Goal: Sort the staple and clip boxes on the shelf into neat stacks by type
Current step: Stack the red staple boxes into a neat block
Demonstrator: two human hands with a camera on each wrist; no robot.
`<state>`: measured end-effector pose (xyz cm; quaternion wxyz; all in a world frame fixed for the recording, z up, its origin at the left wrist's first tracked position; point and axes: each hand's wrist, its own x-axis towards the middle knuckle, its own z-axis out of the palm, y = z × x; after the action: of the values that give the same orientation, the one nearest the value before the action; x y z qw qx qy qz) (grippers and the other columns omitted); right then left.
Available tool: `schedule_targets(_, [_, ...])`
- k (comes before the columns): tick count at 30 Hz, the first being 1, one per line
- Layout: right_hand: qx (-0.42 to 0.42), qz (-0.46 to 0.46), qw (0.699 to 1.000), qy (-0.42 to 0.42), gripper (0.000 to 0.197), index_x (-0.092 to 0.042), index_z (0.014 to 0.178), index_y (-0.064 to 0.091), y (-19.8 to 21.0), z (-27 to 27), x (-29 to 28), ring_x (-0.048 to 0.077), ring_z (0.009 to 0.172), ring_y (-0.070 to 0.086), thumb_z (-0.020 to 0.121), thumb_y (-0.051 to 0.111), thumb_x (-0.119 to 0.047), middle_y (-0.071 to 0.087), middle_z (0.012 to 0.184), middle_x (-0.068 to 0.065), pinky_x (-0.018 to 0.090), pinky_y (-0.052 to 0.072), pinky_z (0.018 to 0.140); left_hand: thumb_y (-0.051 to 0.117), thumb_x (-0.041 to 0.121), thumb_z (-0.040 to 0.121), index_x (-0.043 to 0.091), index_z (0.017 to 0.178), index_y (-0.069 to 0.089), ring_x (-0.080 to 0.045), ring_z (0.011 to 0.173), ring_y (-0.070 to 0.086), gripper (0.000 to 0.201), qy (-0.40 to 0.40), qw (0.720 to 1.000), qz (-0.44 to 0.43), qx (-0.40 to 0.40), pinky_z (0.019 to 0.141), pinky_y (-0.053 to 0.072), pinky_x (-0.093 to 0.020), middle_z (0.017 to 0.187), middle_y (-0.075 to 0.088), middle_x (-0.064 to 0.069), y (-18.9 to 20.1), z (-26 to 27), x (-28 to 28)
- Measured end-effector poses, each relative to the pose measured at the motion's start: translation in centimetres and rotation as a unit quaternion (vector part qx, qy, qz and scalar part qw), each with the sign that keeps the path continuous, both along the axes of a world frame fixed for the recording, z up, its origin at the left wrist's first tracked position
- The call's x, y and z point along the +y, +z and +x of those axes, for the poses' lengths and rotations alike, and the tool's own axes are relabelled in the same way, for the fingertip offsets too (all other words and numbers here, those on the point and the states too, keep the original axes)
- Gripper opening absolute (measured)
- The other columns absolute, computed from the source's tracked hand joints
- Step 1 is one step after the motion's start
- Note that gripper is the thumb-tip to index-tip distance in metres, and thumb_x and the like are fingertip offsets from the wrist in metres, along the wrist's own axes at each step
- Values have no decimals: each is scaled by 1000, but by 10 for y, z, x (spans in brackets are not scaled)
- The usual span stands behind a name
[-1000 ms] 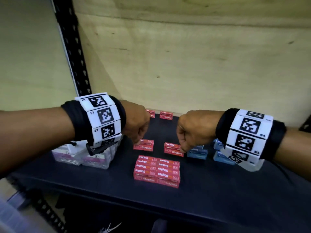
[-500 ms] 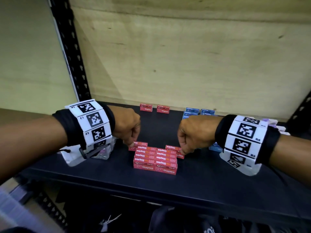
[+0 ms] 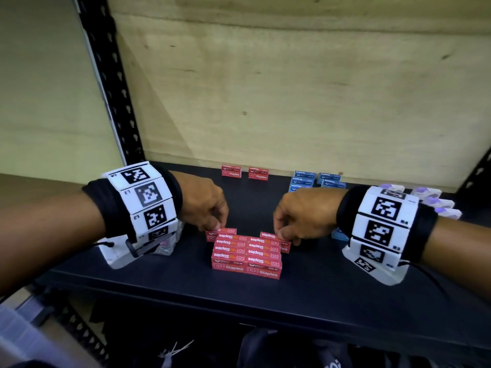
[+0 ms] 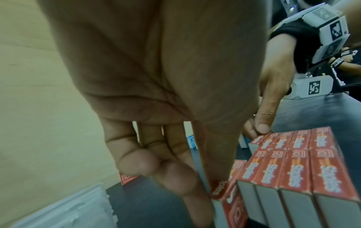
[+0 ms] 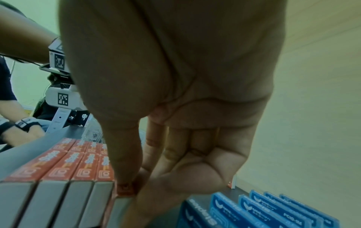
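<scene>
A tight block of red staples boxes [image 3: 247,254] sits mid-shelf near the front edge. Just behind its left corner lies a loose red staples box [image 3: 221,231], which my left hand [image 3: 216,227] pinches with thumb and curled fingers. The left wrist view shows the thumb tip on that box [image 4: 220,187] beside the block [image 4: 293,168]. My right hand [image 3: 284,235] pinches another loose red staples box [image 3: 269,235] behind the block's right corner. In the right wrist view its thumb presses on this box [image 5: 125,189]. Blue staples boxes [image 5: 261,208] lie to the right.
Two red boxes [image 3: 244,172] and a group of blue boxes [image 3: 316,179] stand at the back of the black shelf [image 3: 305,293]. Clear clip boxes [image 3: 166,244] sit under my left wrist, purple-tinted ones [image 3: 430,199] at the back right. Plywood wall behind, a black upright on the left.
Both hands have come down from closed fists above the shelf. Each now pinches a loose red box behind the block.
</scene>
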<state>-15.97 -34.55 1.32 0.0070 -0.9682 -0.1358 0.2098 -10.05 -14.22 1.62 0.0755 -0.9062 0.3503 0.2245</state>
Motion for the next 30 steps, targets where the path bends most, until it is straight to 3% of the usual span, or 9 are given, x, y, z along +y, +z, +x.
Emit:
schedule_targets(12, [-21,8,1000,8,14,-26,101,72,-4,3,9,-4,64,58,96,59,-30,75,83,-10,17,45,65,59,35,93,33,107,68,2,88,64,17,-8,1000,-19,21,85,49,-21,94,72,14,-2,0,-7])
schedule_targets(18, [-15,3,1000,8,16,-27,103,71,-4,4,12,-4,63,57,97,56,-30,74,82,-10,16,40,60,58,36,93,33,108,68,3,88,63,18,-11,999,-26,22,82,47,-18,95,71,16,-2,-1,-11])
schedule_targets(30, [-20,10,1000,18,18,-28,104,71,-6,5,14,-3,65,58,98,54,-30,75,83,-8,18,45,68,58,36,92,33,109,68,2,84,60,19,-23,999,-25,9,81,47,-18,92,67,19,-4,-1,-16])
